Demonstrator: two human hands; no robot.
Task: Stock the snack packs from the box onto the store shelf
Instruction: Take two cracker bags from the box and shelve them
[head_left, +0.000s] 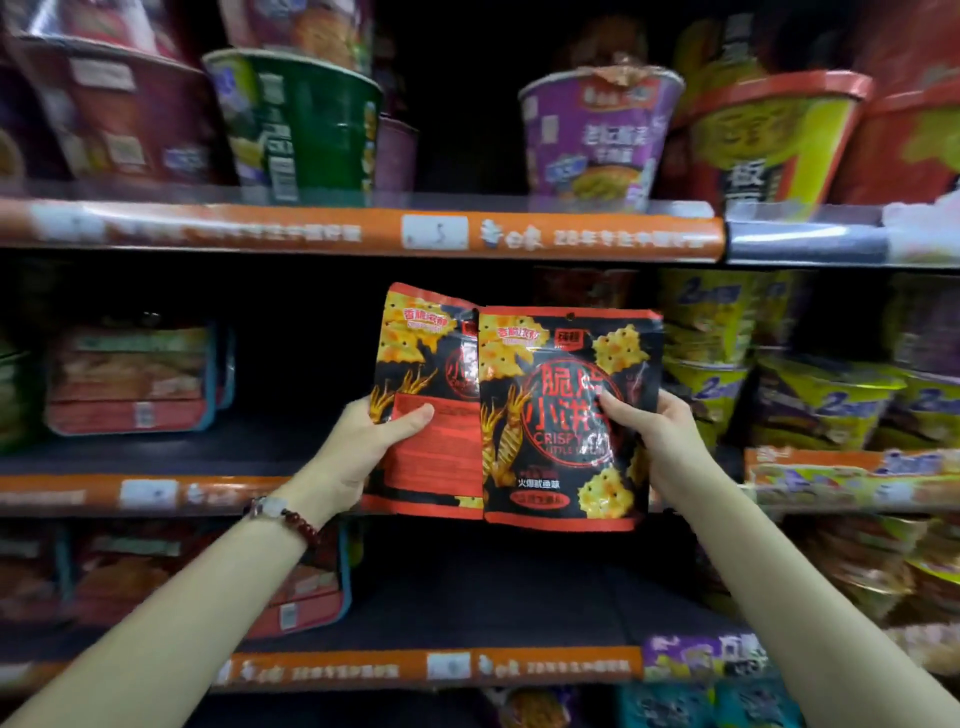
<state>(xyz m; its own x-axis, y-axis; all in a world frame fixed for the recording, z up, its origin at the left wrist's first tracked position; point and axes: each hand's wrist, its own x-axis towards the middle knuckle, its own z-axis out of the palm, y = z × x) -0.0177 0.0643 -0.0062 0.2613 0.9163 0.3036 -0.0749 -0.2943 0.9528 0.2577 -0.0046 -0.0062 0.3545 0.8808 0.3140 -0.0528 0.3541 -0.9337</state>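
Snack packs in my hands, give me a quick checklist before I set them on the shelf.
1. Left hand grips the left pack: ok.
2. Right hand grips the front pack: ok.
3. Fronts facing out: front pack ok; left pack cannot tell.
4. Free space on the middle shelf behind the packs: ok.
5. Packs upright: ok.
6. Box within reach: cannot tell, out of view.

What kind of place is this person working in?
Most likely a grocery or convenience store aisle. Tiered shelves carry orange price strips, instant noodle cups stand in rows, and the left hand and right hand hold snack packs up to a bare shelf.
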